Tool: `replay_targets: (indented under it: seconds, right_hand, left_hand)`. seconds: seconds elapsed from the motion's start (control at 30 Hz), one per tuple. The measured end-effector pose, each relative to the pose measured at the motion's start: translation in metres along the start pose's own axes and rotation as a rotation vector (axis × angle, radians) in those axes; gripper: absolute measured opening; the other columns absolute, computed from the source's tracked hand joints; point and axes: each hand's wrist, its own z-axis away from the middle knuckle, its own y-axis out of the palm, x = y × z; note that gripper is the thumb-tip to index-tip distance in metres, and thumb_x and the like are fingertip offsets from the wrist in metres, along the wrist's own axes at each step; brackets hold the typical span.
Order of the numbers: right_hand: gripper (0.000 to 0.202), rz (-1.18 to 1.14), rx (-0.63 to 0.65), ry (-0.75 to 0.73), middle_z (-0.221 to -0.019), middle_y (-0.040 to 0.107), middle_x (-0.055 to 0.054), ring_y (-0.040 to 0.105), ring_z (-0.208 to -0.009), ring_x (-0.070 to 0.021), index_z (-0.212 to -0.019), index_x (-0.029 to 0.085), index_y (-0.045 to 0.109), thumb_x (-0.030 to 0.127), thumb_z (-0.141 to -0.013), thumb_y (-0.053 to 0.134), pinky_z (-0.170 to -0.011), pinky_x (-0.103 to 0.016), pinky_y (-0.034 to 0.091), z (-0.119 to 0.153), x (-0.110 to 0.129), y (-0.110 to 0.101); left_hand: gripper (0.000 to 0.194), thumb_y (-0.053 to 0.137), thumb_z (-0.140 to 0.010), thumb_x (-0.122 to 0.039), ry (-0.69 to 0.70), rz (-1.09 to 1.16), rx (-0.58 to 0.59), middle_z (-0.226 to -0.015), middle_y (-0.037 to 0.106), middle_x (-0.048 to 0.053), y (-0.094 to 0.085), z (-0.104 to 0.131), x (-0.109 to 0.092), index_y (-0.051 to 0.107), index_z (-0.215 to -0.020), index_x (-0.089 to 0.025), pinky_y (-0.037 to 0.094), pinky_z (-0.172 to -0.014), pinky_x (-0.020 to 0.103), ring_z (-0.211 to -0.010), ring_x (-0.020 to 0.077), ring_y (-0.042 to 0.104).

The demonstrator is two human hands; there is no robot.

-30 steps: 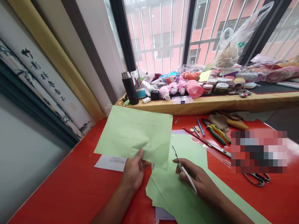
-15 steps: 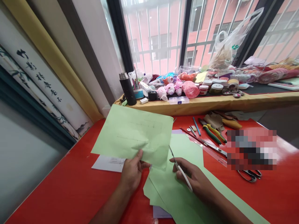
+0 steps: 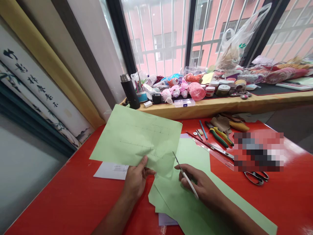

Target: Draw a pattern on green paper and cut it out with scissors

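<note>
A light green sheet (image 3: 137, 130) with thin pencil lines is held up off the table, its lower edge pinched between the thumb and fingers of my left hand (image 3: 137, 179). My right hand (image 3: 197, 182) is closed around white-handled scissors (image 3: 190, 184). Their thin blades point up and left, with the tip beside the sheet's lower right part; whether they touch it I cannot tell. Beneath both hands lie more green sheets (image 3: 220, 199) on the red table. A white paper (image 3: 110, 171) with faint drawing lies partly under the held sheet.
Pliers (image 3: 221, 137), a blue pen (image 3: 203, 129), large scissors (image 3: 256, 178) and a clear ruler (image 3: 220, 160) lie on the right of the red table (image 3: 73, 192). A black flask (image 3: 130, 92), jars, pink craft figures and a plastic bag (image 3: 232, 49) line the windowsill.
The view has shifted slightly. The held sheet has tilted a little, and the scissors in my right hand have moved slightly left relative to it.
</note>
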Motion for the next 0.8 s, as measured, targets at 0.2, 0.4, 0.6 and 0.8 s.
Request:
replay_targets:
  seconds: [0.2, 0.4, 0.6, 0.8]
  right_hand:
    - [0.056, 0.005, 0.001, -0.003, -0.088, 0.065, -0.004, 0.058, -0.078, -0.0225, -0.132, 0.021, 0.072, 0.066, -0.100, 0.064, -0.074, -0.035, 0.048, -0.0001, 0.0009, -0.0003]
    - [0.051, 0.012, -0.009, -0.002, -0.079, 0.058, -0.001, 0.051, -0.071, -0.0193, -0.125, 0.019, 0.075, 0.062, -0.099, 0.065, -0.067, -0.032, 0.044, -0.0005, 0.0006, 0.0005]
    - [0.049, -0.022, -0.030, 0.048, -0.077, 0.058, -0.001, 0.050, -0.066, -0.0181, -0.123, 0.019, 0.077, 0.059, -0.096, 0.067, -0.062, -0.031, 0.042, 0.0003, 0.0016, 0.0026]
    - [0.050, -0.005, -0.050, 0.027, -0.077, 0.059, -0.001, 0.052, -0.069, -0.0193, -0.121, 0.020, 0.078, 0.061, -0.094, 0.070, -0.065, -0.032, 0.044, 0.0006, 0.0029, 0.0025]
  left_hand:
    - [0.042, 0.107, -0.056, -0.035, 0.029, -0.008, 0.013, -0.054, 0.065, 0.000, -0.0005, -0.0004, -0.0021, 0.073, -0.059, -0.011, 0.058, -0.047, 0.028, -0.043, 0.0165, 0.066]
    - [0.042, 0.107, -0.054, -0.033, 0.054, 0.011, 0.020, -0.058, 0.067, 0.001, -0.0041, -0.0041, -0.0001, 0.071, -0.059, -0.012, 0.057, -0.046, 0.025, -0.047, 0.0152, 0.066]
    - [0.041, 0.107, -0.057, -0.033, 0.031, -0.008, 0.006, -0.054, 0.064, 0.001, -0.0045, -0.0040, -0.0010, 0.073, -0.058, -0.010, 0.058, -0.048, 0.026, -0.045, 0.0160, 0.066]
    - [0.043, 0.107, -0.054, -0.032, 0.017, -0.013, -0.016, -0.053, 0.061, 0.000, -0.0014, -0.0016, -0.0036, 0.071, -0.054, -0.009, 0.055, -0.045, 0.024, -0.042, 0.0151, 0.065]
